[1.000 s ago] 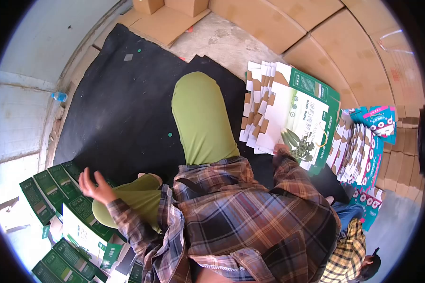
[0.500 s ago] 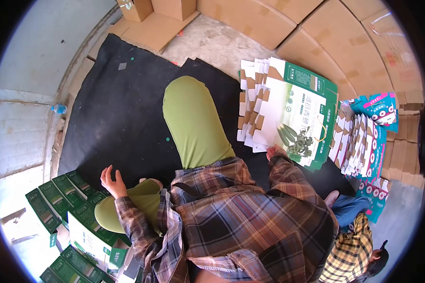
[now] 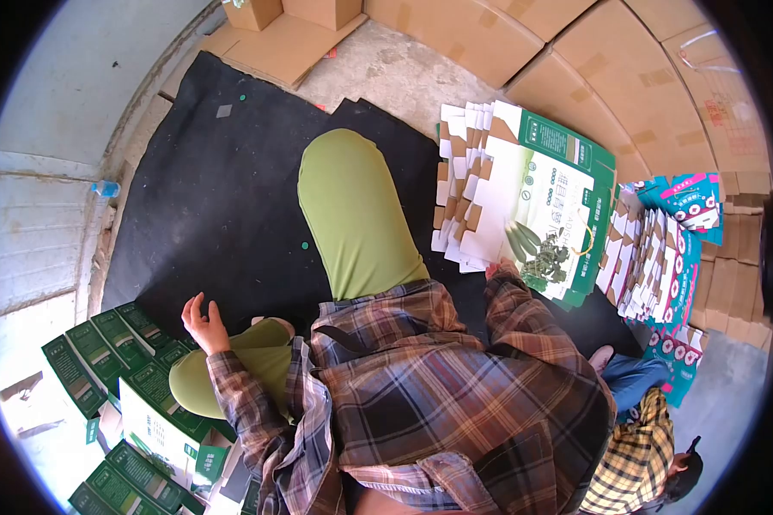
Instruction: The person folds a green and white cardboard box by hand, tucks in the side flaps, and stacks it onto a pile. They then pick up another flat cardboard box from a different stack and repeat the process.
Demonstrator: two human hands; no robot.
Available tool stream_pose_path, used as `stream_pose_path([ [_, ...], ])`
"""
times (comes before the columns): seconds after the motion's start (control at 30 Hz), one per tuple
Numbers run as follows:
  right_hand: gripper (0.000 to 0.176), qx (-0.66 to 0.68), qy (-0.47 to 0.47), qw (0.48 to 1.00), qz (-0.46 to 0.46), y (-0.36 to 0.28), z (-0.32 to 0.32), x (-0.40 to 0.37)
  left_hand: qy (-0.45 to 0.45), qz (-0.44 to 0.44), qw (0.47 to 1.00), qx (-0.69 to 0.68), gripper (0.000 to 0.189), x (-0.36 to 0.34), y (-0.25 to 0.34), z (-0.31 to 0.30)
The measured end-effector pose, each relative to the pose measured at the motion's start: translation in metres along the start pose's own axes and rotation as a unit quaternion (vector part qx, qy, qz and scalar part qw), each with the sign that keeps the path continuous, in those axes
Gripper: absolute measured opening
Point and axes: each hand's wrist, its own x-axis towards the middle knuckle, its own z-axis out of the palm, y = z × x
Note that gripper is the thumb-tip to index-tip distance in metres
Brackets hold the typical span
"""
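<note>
My left hand (image 3: pixel 204 323) is raised over the black mat beside my bent knee, fingers loosely apart with nothing in them. To its lower left stand green folded cartons (image 3: pixel 150 378). My right hand (image 3: pixel 502 269) is at the near edge of a stack of flat printed cartons, closed on that edge, with its fingers partly hidden. The top flat carton (image 3: pixel 489 206) is white and green, with a picture of long green vegetables and a cord handle. Brown and white flaps stick out along the stack's left side.
Black mat (image 3: pixel 206 189) covers the floor around my outstretched leg. Large brown boxes (image 3: pixel 610 94) line the back right. More flat teal cartons (image 3: pixel 683 275) are piled at the right. Another person in a yellow checked shirt (image 3: pixel 631 455) sits at the lower right.
My right hand has moved slightly up and further in at the carton edge. My left hand has shifted a little up and left, still empty. The view has shifted slightly.
</note>
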Motion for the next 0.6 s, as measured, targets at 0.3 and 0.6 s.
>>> stream_pose_path([
  [0.3,0.031,0.031,-0.033,0.998,0.05,-0.004,-0.005,0.014,-0.003,0.0,0.998,-0.055,0.028,-0.001,-0.001,0.002],
  [0.6,0.036,0.25,-0.174,0.948,-0.089,-0.013,0.046,-0.041,-0.012,0.002,0.998,-0.054,0.027,0.0,0.005,0.001],
])
